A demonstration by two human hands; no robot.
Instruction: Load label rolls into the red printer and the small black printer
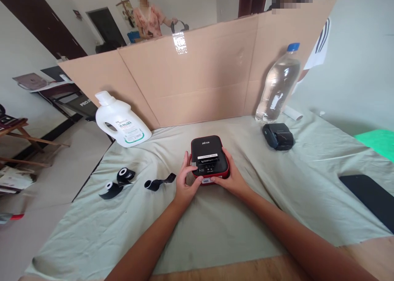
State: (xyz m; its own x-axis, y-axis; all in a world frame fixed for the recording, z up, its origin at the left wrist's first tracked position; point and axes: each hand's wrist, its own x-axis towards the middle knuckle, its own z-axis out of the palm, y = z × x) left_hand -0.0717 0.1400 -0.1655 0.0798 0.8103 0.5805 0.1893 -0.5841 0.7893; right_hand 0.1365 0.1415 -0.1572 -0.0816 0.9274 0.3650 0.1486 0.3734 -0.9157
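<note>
A black device with a red lower edge (209, 149) rests on the cloth-covered table in the middle of the view. My left hand (187, 180) grips its left side, thumb at the front edge and fingers along the side. On the opposite side my right hand (230, 176) wraps round the right edge, its thumb at the front by a small white label. A white strip and a dark slot show on the device's top. Left of my left hand lies a curled black strip (158, 183).
Black rolls (125, 174) lie at the left. A white jug (123, 120) and a clear bottle with a blue cap (278, 88) stand before a cardboard panel (197, 75). At right are a small black device (278, 136) and a dark flat object (367, 196). Two people are behind the panel.
</note>
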